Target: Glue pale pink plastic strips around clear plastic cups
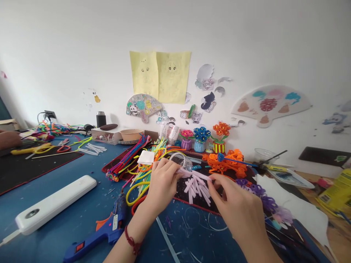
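Observation:
A pale lilac pipe cleaner (pixel 196 174) stretches between my two hands. My left hand (pixel 163 179) pinches its left end, and my right hand (pixel 233 197) pinches the other end between thumb and fingers. Just below it, a pile of short lilac pipe cleaner pieces (pixel 197 190) lies on the black mat. A clear round plastic piece (pixel 181 160) sits right behind my left fingers. Bundles of coloured pipe cleaners (pixel 142 171) lie to the left of that hand. Right of my right hand are purple looped pipe cleaner shapes (pixel 256 190).
A blue glue gun (pixel 109 226) rests beside my left forearm, with a white power bank (pixel 56 204) further left. Pipe cleaner flowers in pots (pixel 201 140) stand along the wall. Orange looped pieces (pixel 230 162) lie behind my right hand. Another person's hand (pixel 9 140) shows at far left.

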Tool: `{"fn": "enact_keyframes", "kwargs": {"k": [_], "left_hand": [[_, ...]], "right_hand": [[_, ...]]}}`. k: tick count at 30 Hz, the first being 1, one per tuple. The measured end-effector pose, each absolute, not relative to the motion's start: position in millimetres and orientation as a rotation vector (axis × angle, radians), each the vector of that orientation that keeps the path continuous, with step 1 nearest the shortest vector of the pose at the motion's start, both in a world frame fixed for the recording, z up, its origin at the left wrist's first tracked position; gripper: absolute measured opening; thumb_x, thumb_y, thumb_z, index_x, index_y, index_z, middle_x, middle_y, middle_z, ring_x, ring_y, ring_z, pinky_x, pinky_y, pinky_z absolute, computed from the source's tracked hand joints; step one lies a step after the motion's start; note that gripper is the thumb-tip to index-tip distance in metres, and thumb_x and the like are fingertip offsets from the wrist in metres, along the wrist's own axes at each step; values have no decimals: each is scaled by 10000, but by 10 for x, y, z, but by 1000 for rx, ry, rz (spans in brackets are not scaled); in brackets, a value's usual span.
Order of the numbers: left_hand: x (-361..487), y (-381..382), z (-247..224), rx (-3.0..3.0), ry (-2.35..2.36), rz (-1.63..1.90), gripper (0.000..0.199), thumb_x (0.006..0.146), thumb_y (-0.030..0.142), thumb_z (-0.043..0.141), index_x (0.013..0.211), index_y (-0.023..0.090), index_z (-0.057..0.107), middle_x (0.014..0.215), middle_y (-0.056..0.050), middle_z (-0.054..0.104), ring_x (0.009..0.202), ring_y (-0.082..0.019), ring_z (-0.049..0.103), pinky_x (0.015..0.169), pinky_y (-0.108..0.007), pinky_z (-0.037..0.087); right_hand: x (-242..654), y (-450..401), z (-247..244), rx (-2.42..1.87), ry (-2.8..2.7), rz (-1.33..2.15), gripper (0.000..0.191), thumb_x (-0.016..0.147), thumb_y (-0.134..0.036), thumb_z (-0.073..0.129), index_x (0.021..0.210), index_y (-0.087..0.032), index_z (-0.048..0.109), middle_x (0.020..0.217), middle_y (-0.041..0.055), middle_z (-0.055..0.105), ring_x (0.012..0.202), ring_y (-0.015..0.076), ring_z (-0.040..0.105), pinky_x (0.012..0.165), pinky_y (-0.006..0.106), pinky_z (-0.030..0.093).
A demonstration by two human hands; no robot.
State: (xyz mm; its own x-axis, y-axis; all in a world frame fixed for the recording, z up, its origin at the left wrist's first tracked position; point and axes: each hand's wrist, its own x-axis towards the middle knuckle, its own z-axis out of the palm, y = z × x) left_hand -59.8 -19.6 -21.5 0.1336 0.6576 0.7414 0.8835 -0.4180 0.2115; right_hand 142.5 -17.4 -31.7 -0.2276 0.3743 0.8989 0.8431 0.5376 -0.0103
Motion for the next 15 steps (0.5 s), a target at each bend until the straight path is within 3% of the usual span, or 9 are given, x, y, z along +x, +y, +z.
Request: {"fn": "enact_keyframes", "kwargs": {"k": [8, 15], "left_hand": [[-532, -225, -249, -2131, -1382, -1148, 136, 942, 190, 540, 840, 191, 630, 807, -18, 684, 821, -196, 542, 748, -341, 378], [-451, -243, -335, -2127, -1249, -1075, 145, 928, 95, 500, 910, 174, 620, 874, -34, 706, 870, -204, 542, 793, -363, 350]], "right_hand": [[1384, -212, -268, -938, -1838, -619, 294, 1016, -294, 442, 885, -162, 670, 657, -5, 693, 453, 113, 605, 471, 248, 368], [1340, -208, -304, -909, -1783, -416, 222, 997, -291, 500, 919, -160, 661, 769, 17, 725, 617, 127, 687, 595, 221, 494]]}}
